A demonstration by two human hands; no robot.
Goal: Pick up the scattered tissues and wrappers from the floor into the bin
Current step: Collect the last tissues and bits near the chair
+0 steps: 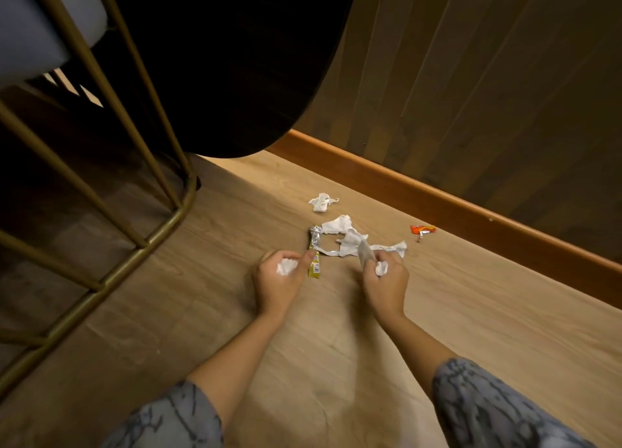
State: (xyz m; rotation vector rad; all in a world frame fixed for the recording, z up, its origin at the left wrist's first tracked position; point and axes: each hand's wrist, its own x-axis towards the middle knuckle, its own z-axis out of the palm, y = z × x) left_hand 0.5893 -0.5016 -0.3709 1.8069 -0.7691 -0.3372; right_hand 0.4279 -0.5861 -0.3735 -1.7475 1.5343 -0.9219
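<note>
My left hand [277, 277] is closed around a crumpled white tissue [286, 266], and its fingers pinch a yellow and silver wrapper [314, 255] that lies on the wooden floor. In my right hand [387, 279] sits a small tissue ball [382, 267], with a grey wrapper strip [365, 254] sticking up between the fingers. Just beyond both hands a larger torn tissue [343, 233] spreads over the floor. Farther back lies another crumpled tissue [322, 201]. An orange wrapper [422, 230] rests to the right, close to the skirting. No bin is in view.
A gold metal frame [161, 225] of a stool or table stands on the left. A dark rounded furniture shape [235, 77] hangs above the floor behind it. A wooden skirting board [471, 208] and panelled wall run along the right.
</note>
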